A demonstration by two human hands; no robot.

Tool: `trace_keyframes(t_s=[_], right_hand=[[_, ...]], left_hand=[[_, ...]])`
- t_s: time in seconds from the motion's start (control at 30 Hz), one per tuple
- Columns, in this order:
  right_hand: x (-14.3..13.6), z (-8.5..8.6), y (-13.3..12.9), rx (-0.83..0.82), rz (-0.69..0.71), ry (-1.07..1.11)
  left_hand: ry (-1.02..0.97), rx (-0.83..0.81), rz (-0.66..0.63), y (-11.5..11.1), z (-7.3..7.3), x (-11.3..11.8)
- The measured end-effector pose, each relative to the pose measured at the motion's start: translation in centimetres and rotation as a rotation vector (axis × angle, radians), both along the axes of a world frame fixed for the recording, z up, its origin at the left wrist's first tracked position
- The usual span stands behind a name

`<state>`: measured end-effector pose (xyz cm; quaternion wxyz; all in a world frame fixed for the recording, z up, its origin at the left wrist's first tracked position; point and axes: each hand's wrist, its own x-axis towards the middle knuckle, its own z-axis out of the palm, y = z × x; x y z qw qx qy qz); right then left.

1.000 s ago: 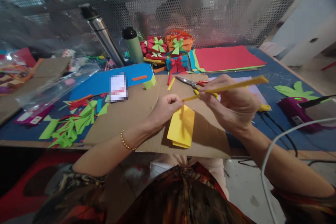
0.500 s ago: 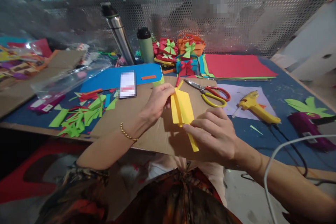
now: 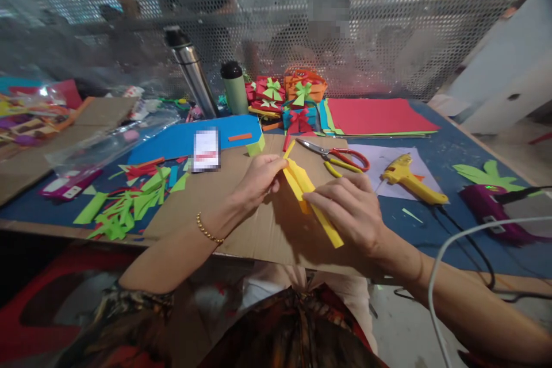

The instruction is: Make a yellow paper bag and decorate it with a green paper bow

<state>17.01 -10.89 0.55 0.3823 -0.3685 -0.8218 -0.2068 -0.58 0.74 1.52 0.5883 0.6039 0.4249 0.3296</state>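
A perforated metal screen [image 3: 388, 49], hazy and blurred, stands behind everything. In front of it spreads the blue table [image 3: 407, 230], and over its near middle lies a flat brown cardboard sheet [image 3: 241, 230]. Farther back on the left is a blue sheet [image 3: 168, 141]; at the back right, a stack of coloured sheets [image 3: 375, 115] with red uppermost, and nearer, a lavender sheet [image 3: 362, 164]. A cluster of small bow-trimmed boxes [image 3: 302, 100] sits at the back, beside a green bottle [image 3: 235, 92] and a leaning steel flask [image 3: 196, 77]. Left of the cardboard is a heap of green and red scraps [image 3: 146, 198]. The left hand [image 3: 261, 181] pinches the upper end of a folded yellow paper [image 3: 297, 181] between thumb and fingers, holding it above the cardboard. The right hand [image 3: 347, 207] grasps near its lower end with the fingertips, where a yellow strip [image 3: 330, 227] slants out beneath the fingers; whether strip and folded piece are joined I cannot tell. A yellow glue gun [image 3: 403, 178] lies on the lavender sheet, and red-and-yellow scissors [image 3: 345, 158] lie just beyond the right hand. Smallest are a beaded bracelet [image 3: 207, 233] on the left wrist and an orange strip [image 3: 240, 137] on the blue sheet
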Motion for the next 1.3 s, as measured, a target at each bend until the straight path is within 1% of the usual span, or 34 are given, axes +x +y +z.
trace_keyframes(t_s=[0.03, 0.07, 0.13, 0.17, 0.2, 0.23, 0.27, 0.33, 0.4, 0.47, 0.5, 0.57, 0.67, 0.77, 0.83, 0.9, 0.97, 1.07, 1.17, 1.3], right_hand=[[0.3, 0.0, 0.3, 0.000, -0.009, 0.100], [0.5, 0.0, 0.6, -0.012, -0.020, 0.207], [1.1, 0.2, 1.3, -0.093, -0.038, 0.420], [1.4, 0.3, 1.6, -0.170, -0.049, 0.522], [1.6, 0.5, 1.9, -0.267, -0.052, 0.616], [1.7, 0.6, 2.1, -0.368, -0.044, 0.708], [1.7, 0.6, 2.3, -0.460, -0.025, 0.793], [1.6, 0.6, 2.5, -0.604, 0.054, 0.928], [1.4, 0.6, 2.5, -0.682, 0.142, 1.022], [1.1, 0.6, 2.4, -0.736, 0.205, 1.100], [1.0, 0.6, 2.4, -0.766, 0.232, 1.140], [0.7, 0.8, 2.3, -0.839, 0.283, 1.223], [0.4, 0.9, 2.3, -0.923, 0.344, 1.316], [0.2, 0.9, 2.4, -0.959, 0.338, 1.323], [0.3, 0.8, 2.4, -0.947, 0.296, 1.292], [0.6, 0.8, 2.5, -0.891, 0.232, 1.239], [0.8, 0.8, 2.6, -0.830, 0.173, 1.191], [0.9, 0.9, 2.5, -0.795, 0.114, 1.157], [0.6, 1.2, 2.3, -0.759, 0.072, 1.130], [0.6, 1.3, 2.1, -0.739, 0.066, 1.103]], left_hand=[[0.027, 0.046, 0.009, 0.0, 0.1, -0.1], [0.052, 0.128, 0.038, -0.2, 0.2, -0.2], [0.087, 0.395, 0.132, -0.6, 0.7, -0.4], [0.097, 0.560, 0.167, -1.0, 0.9, -0.5], [0.105, 0.716, 0.168, -1.3, 1.1, -0.6], [0.115, 0.838, 0.127, -1.8, 1.4, -0.7], [0.134, 0.927, 0.061, -2.2, 1.5, -0.8], [0.189, 1.056, -0.056, -2.9, 1.7, -1.0], [0.226, 1.162, -0.123, -3.4, 1.6, -1.1], [0.231, 1.213, -0.147, -3.6, 1.5, -1.2], [0.220, 1.211, -0.148, -3.6, 1.5, -1.2], [0.186, 1.157, -0.142, -3.7, 1.7, -1.3], [0.152, 0.980, -0.166, -3.8, 2.3, -1.4], [0.229, 0.747, -0.248, -3.9, 3.0, -1.4], [0.265, 0.651, -0.285, -3.9, 3.2, -1.4], [0.267, 0.613, -0.291, -3.8, 3.1, -1.4], [0.260, 0.610, -0.287, -3.8, 2.9, -1.4], [0.267, 0.609, -0.276, -3.9, 2.7, -1.4], [0.285, 0.585, -0.284, -4.1, 2.7, -1.3], [0.287, 0.564, -0.293, -4.3, 3.1, -1.3]])
